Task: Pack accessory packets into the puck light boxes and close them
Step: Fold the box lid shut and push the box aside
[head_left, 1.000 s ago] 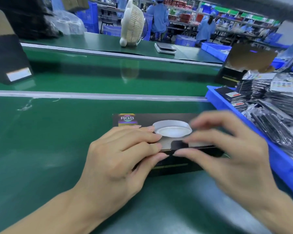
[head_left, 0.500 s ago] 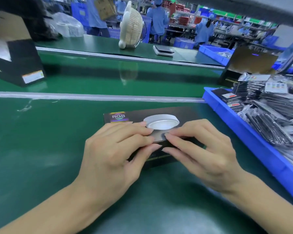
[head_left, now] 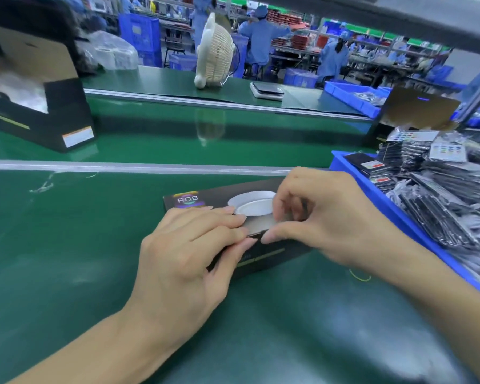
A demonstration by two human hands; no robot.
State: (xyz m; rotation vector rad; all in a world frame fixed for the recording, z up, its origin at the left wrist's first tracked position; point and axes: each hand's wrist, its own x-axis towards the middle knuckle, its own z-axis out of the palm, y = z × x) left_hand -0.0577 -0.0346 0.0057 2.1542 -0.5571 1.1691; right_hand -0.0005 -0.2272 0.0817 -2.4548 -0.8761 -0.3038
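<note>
A black box [head_left: 194,199] marked RGB lies flat on the green desk [head_left: 67,245], near its far edge and just left of the blue bin [head_left: 399,217] at the right edge. The left hand [head_left: 189,259] rests on the box top with fingers nearly straight, thumb against the front wall. The right hand [head_left: 330,217] has curled fingers over the box's right part, thumb tip pressing the top's front edge. Packets [head_left: 441,212] fill the bin.
</note>
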